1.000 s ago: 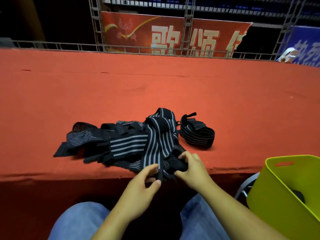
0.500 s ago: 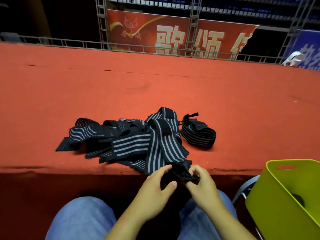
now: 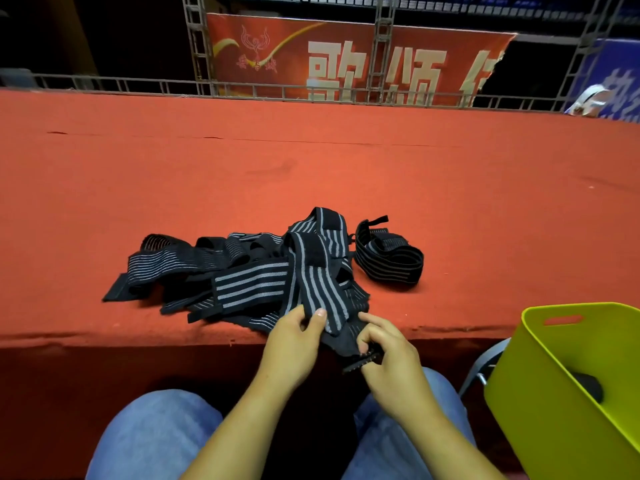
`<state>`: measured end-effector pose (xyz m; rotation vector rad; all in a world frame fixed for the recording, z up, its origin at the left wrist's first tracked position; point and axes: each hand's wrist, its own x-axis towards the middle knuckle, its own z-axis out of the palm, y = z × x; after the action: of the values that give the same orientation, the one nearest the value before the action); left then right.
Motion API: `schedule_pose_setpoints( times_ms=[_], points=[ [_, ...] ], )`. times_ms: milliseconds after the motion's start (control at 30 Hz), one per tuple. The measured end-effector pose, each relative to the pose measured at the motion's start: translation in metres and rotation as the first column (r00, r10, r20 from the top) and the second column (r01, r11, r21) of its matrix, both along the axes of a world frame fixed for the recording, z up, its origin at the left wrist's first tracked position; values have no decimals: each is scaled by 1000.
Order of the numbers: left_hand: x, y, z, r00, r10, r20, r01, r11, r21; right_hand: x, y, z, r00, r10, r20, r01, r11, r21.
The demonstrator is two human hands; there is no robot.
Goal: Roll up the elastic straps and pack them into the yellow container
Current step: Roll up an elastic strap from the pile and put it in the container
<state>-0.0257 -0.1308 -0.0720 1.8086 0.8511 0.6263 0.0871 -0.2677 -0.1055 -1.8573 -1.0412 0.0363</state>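
A tangled pile of black elastic straps (image 3: 242, 271) with grey stripes lies near the front edge of the red carpeted platform (image 3: 311, 168). One striped strap (image 3: 322, 289) hangs over that edge. My left hand (image 3: 291, 348) pinches it with thumb on top. My right hand (image 3: 388, 355) grips its dark end just below the edge. A loosely coiled strap (image 3: 388, 261) lies to the right of the pile. The yellow container (image 3: 561, 393) stands at the lower right, with a dark item (image 3: 588, 386) inside.
My knees in blue jeans (image 3: 156, 438) sit below the platform edge. A grey chair frame (image 3: 485, 362) shows beside the container. A metal railing (image 3: 242, 88) and a red banner (image 3: 346, 57) stand behind the platform.
Both hands pulled the strap's end off the platform toward my lap, then shifted their hold on it. The pile has stayed in place.
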Motion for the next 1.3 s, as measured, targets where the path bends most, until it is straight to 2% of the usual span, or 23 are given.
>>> schedule_pose_setpoints(
  times_ms=[67,267,400,600,733,867,1000,1100,1167,1300],
  points=[
    [0,4,0,1000,15,-22,-15,1000,2,2,-3,0,1000,-18,-26,18,1000,3],
    [4,13,-19,999,0,54,12,975,-220,6,-8,1,989,-75,-128,70,996,-47],
    [6,9,-18,996,41,74,-20,964,-264,3,-9,4,979,-97,-182,90,995,-46],
    [8,7,-21,994,87,60,-68,961,-270,2,-11,2,962,-123,-244,112,992,-60],
    [11,9,-23,990,139,-30,-142,981,-134,0,-9,1,970,-137,-201,127,990,-62],
    [11,9,-22,988,149,-42,-154,976,-157,0,-4,-1,979,-98,-180,93,995,-39],
    [8,8,-21,996,87,-22,-89,983,-161,-1,-1,3,975,35,-220,-55,995,-85],
    [5,5,-22,993,23,116,18,941,-338,-3,-1,6,929,95,-357,-106,994,-10],
    [2,3,-24,985,-10,171,80,909,-409,-3,-1,5,914,92,-396,-90,996,25],
    [-3,3,-28,982,-52,179,112,933,-342,-4,0,2,954,4,-300,11,999,48]
  ],
)
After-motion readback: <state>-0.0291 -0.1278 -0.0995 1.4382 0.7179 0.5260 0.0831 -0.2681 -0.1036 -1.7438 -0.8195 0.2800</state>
